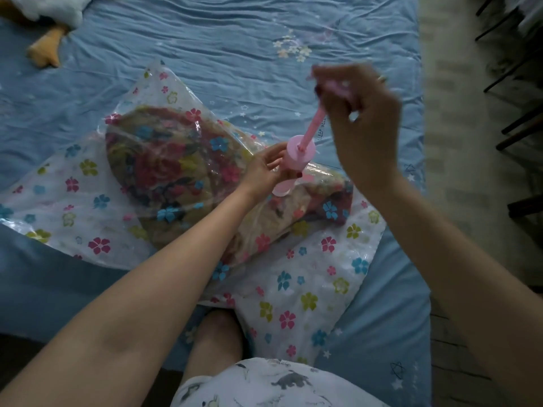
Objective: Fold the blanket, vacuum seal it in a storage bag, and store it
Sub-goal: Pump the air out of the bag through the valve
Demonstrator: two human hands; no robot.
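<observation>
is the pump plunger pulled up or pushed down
Pulled up: the right hand grips the handle, with the pink rod exposed above the pump barrel.

Bare arms, ring [382, 78], white animal-print shorts [264, 383]

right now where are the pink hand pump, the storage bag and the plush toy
pink hand pump [300, 156], head view, on the cylinder's top cap
storage bag [296, 292], head view, on the flat flower-printed plastic near the person
plush toy [47, 51], head view, on its orange foot at the top left

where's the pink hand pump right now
In the head view, the pink hand pump stands centre-right on the storage bag, steadied by the left hand.
</observation>
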